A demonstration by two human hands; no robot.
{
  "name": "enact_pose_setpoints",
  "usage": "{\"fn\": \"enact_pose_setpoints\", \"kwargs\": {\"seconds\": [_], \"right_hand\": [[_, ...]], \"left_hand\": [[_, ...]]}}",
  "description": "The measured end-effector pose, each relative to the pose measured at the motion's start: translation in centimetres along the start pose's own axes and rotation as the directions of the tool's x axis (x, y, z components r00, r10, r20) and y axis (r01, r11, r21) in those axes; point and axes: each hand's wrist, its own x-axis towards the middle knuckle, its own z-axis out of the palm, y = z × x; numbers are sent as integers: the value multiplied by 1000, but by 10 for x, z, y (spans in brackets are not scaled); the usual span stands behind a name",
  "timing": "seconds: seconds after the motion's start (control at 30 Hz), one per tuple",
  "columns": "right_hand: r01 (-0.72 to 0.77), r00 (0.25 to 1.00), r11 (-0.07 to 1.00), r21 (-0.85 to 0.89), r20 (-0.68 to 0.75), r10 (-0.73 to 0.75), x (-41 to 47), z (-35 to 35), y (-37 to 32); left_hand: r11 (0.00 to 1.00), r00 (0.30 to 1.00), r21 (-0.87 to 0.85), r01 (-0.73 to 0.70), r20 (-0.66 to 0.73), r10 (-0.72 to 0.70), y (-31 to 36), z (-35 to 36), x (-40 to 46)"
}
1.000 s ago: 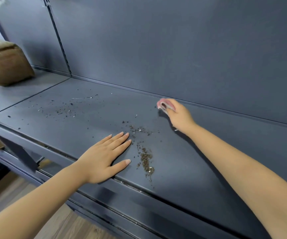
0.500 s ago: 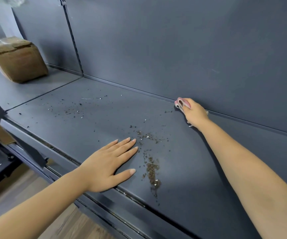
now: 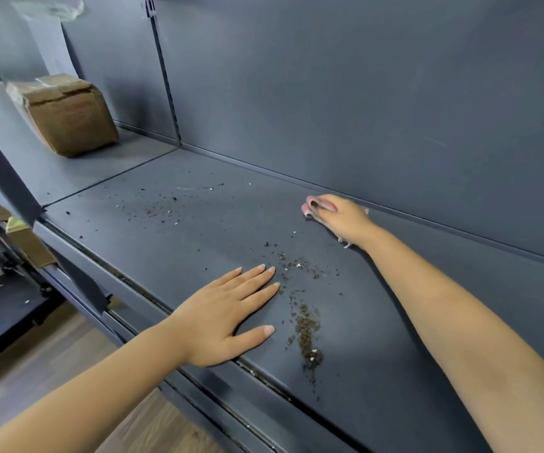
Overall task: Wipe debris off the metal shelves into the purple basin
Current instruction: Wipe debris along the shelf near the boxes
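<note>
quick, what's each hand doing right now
Left hand: open, flat on the metal shelf, holding nothing.
Right hand: closed around a pink cloth at the back of the shelf.

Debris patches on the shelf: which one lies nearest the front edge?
The dense brown pile just right of the left hand. It runs almost to the shelf lip, while the thin scatter lies farther back and left.

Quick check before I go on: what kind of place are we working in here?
Probably a shop or stockroom with retail-style racking: a dark metal shelf against a slotted upright and back panel, a taped cardboard box on the neighbouring bay, and wood-look flooring below.
</note>
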Motion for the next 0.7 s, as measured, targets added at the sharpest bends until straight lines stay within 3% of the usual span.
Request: {"fn": "enact_pose_setpoints", "kwargs": {"seconds": [0.2,0.3,0.4,0.53,0.7], "right_hand": [[113,976,993,38,184,-118,-48,35,-17],[171,967,983,68,180,-180,-70,47,-21],[116,976,985,126,169,-137,-81,42,-32],[56,998,968,246,-7,-56,-73,25,-33],[-116,954,992,48,-272,124,-59,-8,-2]], "left_hand": [[1000,999,3,-17,-46,18,2,1,0],[999,995,-2,-38,-98,37,1,2,-2],[997,983,65,-34,-176,45,2,0,-8],[994,975,82,-67,-204,83,-9,-3,-18],[992,984,112,-48,-164,66,-53,-10,-24]]}}
